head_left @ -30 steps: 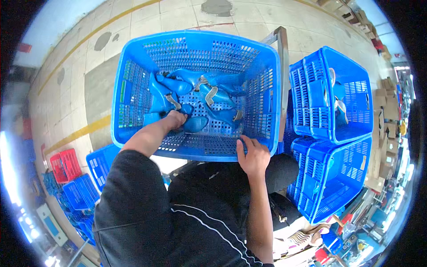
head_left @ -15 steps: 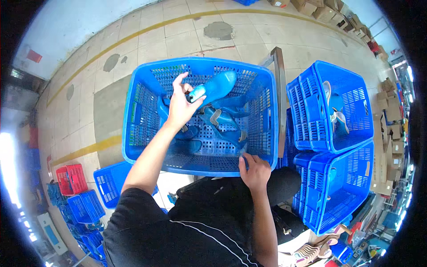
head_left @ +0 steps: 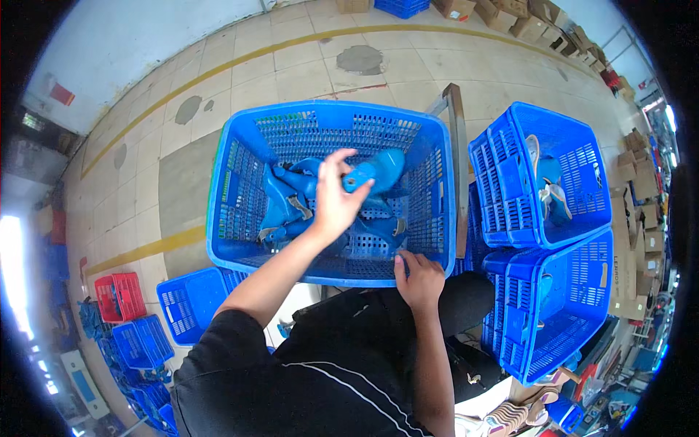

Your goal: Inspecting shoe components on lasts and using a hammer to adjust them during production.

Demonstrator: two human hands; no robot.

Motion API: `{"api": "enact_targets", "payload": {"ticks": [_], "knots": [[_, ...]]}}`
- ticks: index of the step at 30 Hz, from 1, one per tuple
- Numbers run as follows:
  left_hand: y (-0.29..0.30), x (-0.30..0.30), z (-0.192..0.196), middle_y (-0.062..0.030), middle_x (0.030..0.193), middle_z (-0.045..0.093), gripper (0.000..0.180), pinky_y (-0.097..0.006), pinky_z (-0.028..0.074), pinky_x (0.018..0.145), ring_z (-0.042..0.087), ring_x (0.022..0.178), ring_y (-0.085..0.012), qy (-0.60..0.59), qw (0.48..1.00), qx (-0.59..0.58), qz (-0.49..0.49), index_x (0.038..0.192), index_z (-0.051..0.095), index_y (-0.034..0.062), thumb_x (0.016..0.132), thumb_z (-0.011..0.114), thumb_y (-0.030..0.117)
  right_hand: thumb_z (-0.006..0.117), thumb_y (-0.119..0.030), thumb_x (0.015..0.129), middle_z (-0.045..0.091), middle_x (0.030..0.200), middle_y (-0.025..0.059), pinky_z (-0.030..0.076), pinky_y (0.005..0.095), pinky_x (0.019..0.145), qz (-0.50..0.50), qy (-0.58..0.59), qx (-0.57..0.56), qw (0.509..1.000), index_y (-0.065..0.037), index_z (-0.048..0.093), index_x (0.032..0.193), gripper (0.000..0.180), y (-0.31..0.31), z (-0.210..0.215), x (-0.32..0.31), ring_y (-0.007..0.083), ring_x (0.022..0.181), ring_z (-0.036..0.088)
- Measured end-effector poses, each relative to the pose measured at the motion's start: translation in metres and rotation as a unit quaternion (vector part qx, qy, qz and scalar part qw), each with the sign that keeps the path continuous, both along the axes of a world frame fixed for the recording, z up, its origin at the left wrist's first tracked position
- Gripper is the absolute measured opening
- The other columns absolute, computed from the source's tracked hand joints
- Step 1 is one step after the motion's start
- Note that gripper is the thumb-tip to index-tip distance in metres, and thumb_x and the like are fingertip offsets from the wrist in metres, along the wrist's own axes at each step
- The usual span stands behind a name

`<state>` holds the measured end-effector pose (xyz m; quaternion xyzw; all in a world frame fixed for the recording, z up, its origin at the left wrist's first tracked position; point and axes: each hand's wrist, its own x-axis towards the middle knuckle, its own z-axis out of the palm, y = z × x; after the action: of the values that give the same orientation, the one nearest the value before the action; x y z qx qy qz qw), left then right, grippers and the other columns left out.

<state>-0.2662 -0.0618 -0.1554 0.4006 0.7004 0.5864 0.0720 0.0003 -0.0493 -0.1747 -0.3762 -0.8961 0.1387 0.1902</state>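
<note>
In a large blue plastic crate point(head_left: 220, 156) lie several blue shoe lasts point(head_left: 279, 204), some with a metal piece at one end. My left hand point(head_left: 338, 200) is over the inside of the crate, its thumb and fingers closed on the heel end of one blue shoe last point(head_left: 386, 166). The toe of that last points up and to the right. At the near right rim of the crate rests my right hand point(head_left: 420, 280), thumb apart from the fingers, holding nothing that shows.
Two stacked blue crates point(head_left: 502, 171) stand on the right, the upper one holding shoe parts. A metal bar point(head_left: 457, 167) runs beside my crate. A red crate point(head_left: 120, 296) and other blue crates are at left. Cardboard boxes point(head_left: 528, 25) line the far right.
My left hand has moved right and slightly nearer with the shoe last, which now has its heel end turned more upward. Lasts in the crate lie differently. My right hand stays at the rim.
</note>
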Motion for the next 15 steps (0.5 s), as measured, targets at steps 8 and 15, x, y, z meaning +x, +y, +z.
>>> {"api": "enact_targets", "payload": {"ticks": [8,15], "knots": [[0.022,0.034,-0.036,-0.0053,0.085,0.072,0.034,-0.030,0.052,0.069,0.065,0.073,-0.0132,-0.166,0.947,-0.096,-0.258,0.127,0.063,0.0063,0.096,0.077,0.009,0.067,-0.034,0.099,0.070,0.081,0.0079,0.052,0.0449,0.068,-0.003,-0.015,-0.001,1.000,-0.011,0.080,0.101,0.027,0.003,-0.002,0.003,0.0313,0.068,0.069],[-0.025,-0.113,-0.167,-0.0126,0.102,0.077,0.049,-0.038,0.058,0.086,0.073,0.094,-0.0245,0.179,0.717,-0.532,-0.413,0.120,0.072,0.0059,0.086,0.086,0.038,0.068,-0.036,0.097,0.069,0.081,0.0065,0.052,0.0429,0.070,-0.005,-0.009,0.017,1.000,-0.012,0.078,0.100,0.026,0.005,-0.003,0.003,0.0290,0.070,0.070]]}}
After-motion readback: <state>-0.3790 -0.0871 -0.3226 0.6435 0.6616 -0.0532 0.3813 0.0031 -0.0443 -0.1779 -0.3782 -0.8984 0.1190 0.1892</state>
